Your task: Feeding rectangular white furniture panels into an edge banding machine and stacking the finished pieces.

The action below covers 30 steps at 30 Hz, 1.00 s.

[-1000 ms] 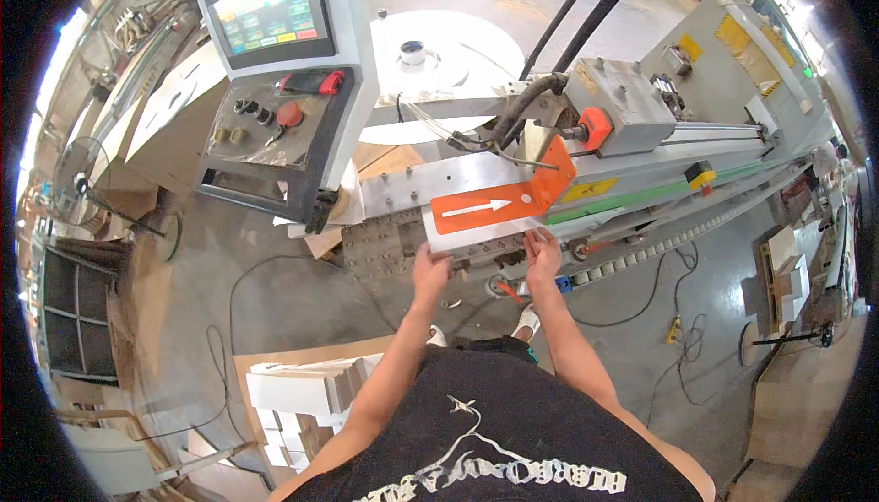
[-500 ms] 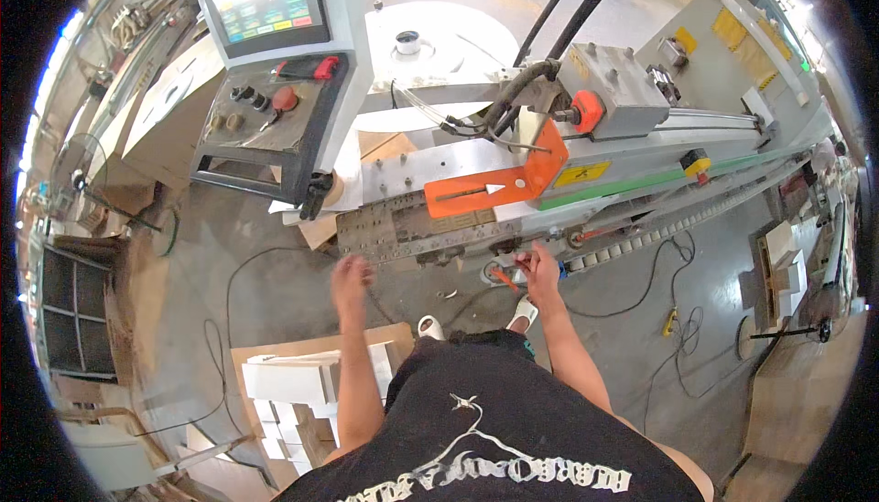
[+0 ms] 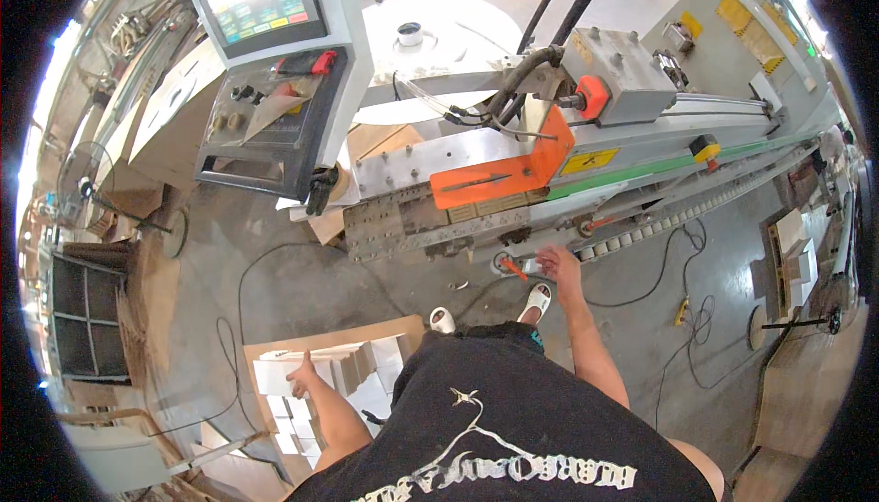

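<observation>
My left hand (image 3: pixel 304 374) is at the left edge of a stack of white boards (image 3: pixel 375 356) on the floor beside me. Its thumb is apart from the fingers, and nothing shows in its grasp. My right hand (image 3: pixel 559 266) hovers by the orange lever (image 3: pixel 512 268) on the front of a machine; its fingers are loosely spread and appear to hold nothing. Above it, an orange guard plate (image 3: pixel 485 183) is fixed over the perforated metal bed (image 3: pixel 371 227) of the machine. Whether the left fingertips touch a board is hard to see.
A control panel with a lit screen (image 3: pixel 261 3) and buttons stands at the upper left. Behind the bed lies a white round table (image 3: pixel 449 21). A cable chain (image 3: pixel 659 227) runs to the right. Black cables (image 3: pixel 632 303) cross the floor. Further boards (image 3: pixel 795 255) stand at the right.
My left hand has moved from the front of the machine bed down to the stack of white boards. The right hand has shifted slightly and its fingers have loosened. The view has tilted slightly.
</observation>
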Available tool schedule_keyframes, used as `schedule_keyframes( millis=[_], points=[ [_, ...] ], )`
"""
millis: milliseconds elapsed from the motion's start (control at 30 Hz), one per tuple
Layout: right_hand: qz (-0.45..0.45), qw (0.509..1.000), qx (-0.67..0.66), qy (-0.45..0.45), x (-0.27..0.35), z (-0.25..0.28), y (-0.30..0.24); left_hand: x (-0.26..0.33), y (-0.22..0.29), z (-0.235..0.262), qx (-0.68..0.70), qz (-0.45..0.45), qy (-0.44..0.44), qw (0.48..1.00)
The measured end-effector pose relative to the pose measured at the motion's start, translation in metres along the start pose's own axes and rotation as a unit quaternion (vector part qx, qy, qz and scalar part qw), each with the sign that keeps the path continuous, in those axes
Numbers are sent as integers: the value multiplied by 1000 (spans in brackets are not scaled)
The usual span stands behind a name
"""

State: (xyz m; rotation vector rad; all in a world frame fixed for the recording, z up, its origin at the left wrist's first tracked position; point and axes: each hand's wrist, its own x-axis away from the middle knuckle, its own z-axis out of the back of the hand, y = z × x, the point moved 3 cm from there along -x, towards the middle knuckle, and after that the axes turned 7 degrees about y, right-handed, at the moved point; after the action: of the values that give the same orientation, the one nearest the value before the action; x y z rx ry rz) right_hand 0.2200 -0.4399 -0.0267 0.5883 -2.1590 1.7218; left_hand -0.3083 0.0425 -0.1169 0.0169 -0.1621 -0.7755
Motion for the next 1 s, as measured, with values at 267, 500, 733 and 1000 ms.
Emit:
schedule_keyframes(
  millis=[267, 500, 733, 1000],
  points=[
    [-69, 971, 177, -148, 30, -46, 14, 28, -10, 31, 80, 40, -56, 994],
    [5, 833, 355, -425, 54, -109, 42, 49, 9, 82, 502, -42, -320, 802],
    [232, 711, 412, -520, 125, -217, 22, 241, 90, 126, 605, -12, -546, 579],
    [253, 773, 347, -466, 133, -228, 7, 331, 95, 92, 559, -87, -587, 579]
  ],
)
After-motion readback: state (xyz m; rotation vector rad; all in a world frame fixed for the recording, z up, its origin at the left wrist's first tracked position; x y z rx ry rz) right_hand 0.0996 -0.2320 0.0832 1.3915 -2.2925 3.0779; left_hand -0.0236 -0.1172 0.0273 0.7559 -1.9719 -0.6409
